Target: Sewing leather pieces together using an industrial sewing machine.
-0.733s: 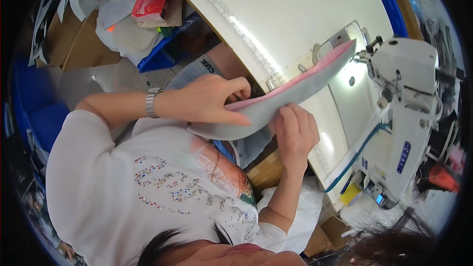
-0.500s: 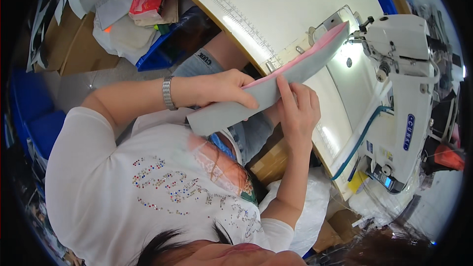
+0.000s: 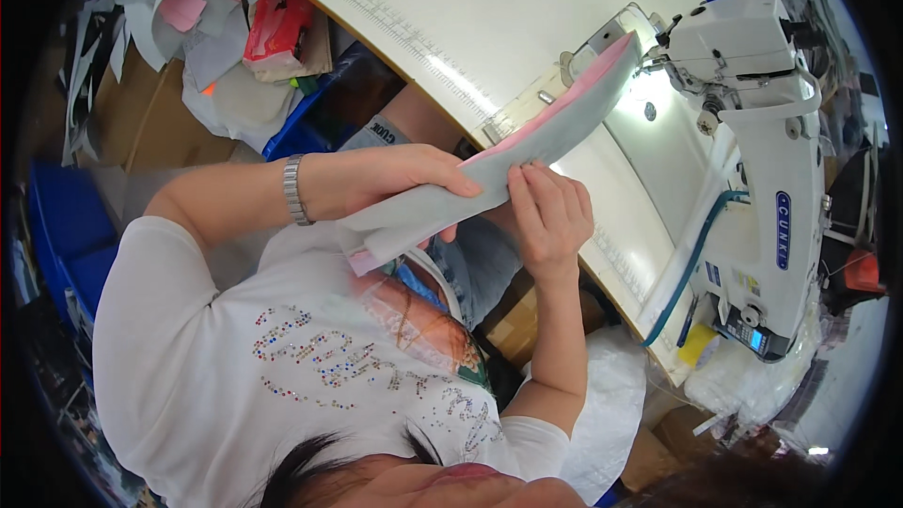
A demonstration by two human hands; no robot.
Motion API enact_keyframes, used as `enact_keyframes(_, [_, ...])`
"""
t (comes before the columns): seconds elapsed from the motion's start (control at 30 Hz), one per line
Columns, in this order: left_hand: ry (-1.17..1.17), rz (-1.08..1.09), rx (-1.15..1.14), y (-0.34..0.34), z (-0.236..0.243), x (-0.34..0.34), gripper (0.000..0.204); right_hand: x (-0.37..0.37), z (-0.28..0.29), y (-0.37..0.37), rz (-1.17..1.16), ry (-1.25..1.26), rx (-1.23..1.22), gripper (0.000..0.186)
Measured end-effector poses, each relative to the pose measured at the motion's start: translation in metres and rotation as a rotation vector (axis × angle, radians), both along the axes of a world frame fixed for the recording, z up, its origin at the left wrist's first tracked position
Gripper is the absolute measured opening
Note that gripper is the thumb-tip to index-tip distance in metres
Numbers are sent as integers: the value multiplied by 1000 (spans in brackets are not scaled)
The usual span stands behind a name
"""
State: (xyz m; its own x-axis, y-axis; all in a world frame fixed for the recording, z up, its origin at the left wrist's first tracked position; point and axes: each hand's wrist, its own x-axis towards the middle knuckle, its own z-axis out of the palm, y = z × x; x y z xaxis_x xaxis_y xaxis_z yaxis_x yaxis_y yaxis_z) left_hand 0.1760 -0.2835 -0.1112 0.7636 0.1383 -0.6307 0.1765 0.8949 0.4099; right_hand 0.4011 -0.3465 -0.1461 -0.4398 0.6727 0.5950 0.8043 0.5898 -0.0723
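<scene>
A long folded strip of fabric [image 3: 564, 136], grey outside with pink showing along its far edge, stretches from my lap up to the needle area of a white sewing machine [image 3: 752, 66]. My left hand [image 3: 414, 179] grips the strip near its lower end, thumb on top and fingers beneath. With fingertips pinched on the near edge around the middle, my right hand [image 3: 548, 216] holds the strip too. At its upper end the strip touches or nearly touches the lit presser area; the exact contact is hidden. Its lower end hangs loose, with a bit of pink showing.
The white sewing table [image 3: 527, 9] carries a printed ruler along its front edge. To the left, grey and pink scraps [image 3: 183, 9] lie heaped by a red packet [image 3: 277, 33] and a blue bin [image 3: 320, 99]. A teal hose [image 3: 701, 249] runs beside the machine.
Both hands have shifted slightly left with the strip. Its lower end has turned, so pink now shows there. The whole view has also moved a little.
</scene>
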Motion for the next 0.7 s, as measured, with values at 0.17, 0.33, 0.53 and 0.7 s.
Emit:
enact_keyframes(0.17, [9,-102,114,12,-6,-7,31,1,3,6,17,98,-89,29])
enact_keyframes(0.33, [73,-388,1898,55,13,7,17,2,15,12,53,77,-215,22])
enact_keyframes(0.53, [-332,-428,2520,127,-13,111,22,-4,14,2,23,144,-244,15])
enact_keyframes(0.7, [-280,-552,2432,137,-16,110,22,-8,16,-4,-18,157,-238,14])
